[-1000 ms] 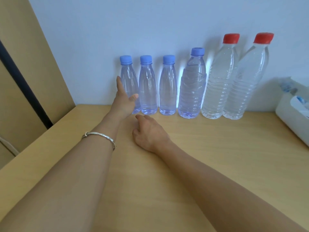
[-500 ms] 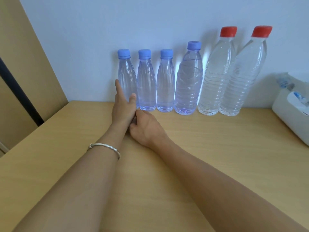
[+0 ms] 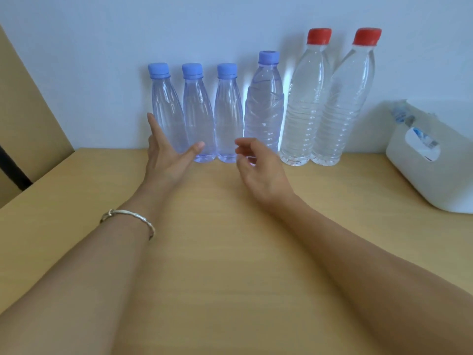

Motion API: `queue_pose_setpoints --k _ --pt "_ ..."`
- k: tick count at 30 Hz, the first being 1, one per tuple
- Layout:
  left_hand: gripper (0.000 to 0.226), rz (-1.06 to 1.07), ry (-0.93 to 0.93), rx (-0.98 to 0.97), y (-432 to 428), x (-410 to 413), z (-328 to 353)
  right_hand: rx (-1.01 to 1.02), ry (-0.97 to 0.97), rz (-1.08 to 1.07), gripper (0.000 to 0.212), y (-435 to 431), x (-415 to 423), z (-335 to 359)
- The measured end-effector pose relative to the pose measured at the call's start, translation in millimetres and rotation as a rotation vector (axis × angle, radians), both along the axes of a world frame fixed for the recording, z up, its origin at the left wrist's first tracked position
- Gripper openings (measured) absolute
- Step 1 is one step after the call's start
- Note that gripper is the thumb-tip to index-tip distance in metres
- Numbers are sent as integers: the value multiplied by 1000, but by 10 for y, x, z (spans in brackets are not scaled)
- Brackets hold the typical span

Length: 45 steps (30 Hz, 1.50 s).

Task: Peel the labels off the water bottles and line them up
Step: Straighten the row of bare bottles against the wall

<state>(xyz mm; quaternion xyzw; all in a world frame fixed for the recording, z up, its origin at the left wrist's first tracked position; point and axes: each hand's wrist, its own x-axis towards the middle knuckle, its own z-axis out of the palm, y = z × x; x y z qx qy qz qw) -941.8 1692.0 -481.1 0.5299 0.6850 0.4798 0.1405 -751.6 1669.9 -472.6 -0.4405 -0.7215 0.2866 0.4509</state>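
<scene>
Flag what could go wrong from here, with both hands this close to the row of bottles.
1. The bottles stand close together, so a bump from the left hand, spread open in front of the leftmost bottle, could tip it into its neighbours and topple several.
2. The right hand hangs loosely curled before the base of the fourth bottle; a careless sweep might nudge it out of line.

White tub [image 3: 422,180] on the wooden table [image 3: 230,252], at its right; pale wall [image 3: 102,47] behind

left hand [image 3: 166,160]: thumb spread | right hand [image 3: 258,167]: moved right, apart
</scene>
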Motion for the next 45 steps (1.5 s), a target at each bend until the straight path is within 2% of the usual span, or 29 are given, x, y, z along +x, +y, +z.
queue_pose_setpoints --k 3,5,7,9,11,13,16,17,21,29,45 --pt "116 -5 7 -6 -2 1 -9 204 72 -228 35 170 565 60" --pt "116 5 18 -6 -6 1 -13 272 142 -422 43 288 924 95" --pt "115 8 24 -2 -4 6 -17 260 222 -585 54 373 1189 103" --pt "114 12 26 1 0 6 -18 189 268 -648 68 443 1326 68" --pt "114 14 28 2 10 -1 -23 79 231 -579 83 515 1360 -10" --pt "115 17 34 2 22 -7 -29 12 212 -411 91 571 1354 -62" --pt "115 22 45 -4 28 10 -21 82 163 -266 69 650 1360 -73" --pt "115 21 47 -6 25 18 -21 101 159 -253 68 661 1363 -74" --pt "114 15 51 5 20 13 -27 166 136 -256 76 677 1358 -99" --pt "113 15 67 1 22 19 -37 172 123 -240 84 723 1368 -137" --pt "111 25 80 2 19 21 -13 161 118 -231 80 746 1398 -158"
